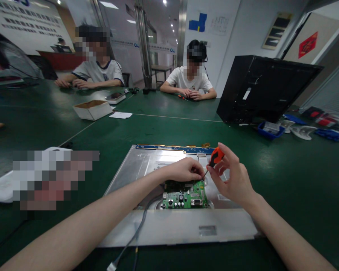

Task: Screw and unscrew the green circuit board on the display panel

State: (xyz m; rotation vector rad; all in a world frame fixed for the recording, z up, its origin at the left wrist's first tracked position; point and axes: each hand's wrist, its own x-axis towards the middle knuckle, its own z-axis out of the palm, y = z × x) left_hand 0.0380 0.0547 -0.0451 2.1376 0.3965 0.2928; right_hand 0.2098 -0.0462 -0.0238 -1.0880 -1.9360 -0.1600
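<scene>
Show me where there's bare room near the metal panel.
Bare green tabletop shows beyond the metal panel, between the white paper and black housing, and right of the right forearm. Crowded: the circuit board's far edge, where the left hand and the right hand's screwdriver meet.
</scene>
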